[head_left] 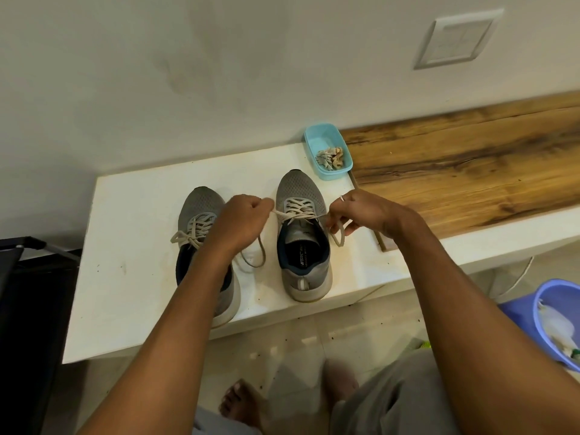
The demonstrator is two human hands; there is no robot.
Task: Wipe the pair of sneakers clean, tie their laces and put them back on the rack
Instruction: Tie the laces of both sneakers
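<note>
The left sneaker (201, 205) and right sneaker (301, 189) stand side by side on the white worktop (131, 246), toes to the wall and heels toward the person, so the laces face up within easy reach. The left sneaker looks already knotted. The left hand (243, 219) is clenched on one end of the right sneaker's lace (298, 215). The right hand (357, 211) pinches the other end, a loop hanging below it. Pulled apart like this, the hands are probably tightening the first crossing. A rag (329, 157) lies in the blue tub (323, 139) just behind, so wiping seems done.

wall plate (455, 39) – upper rt; wood top (470, 164) – rt | purple bucket (530, 309) – floor rt
</note>
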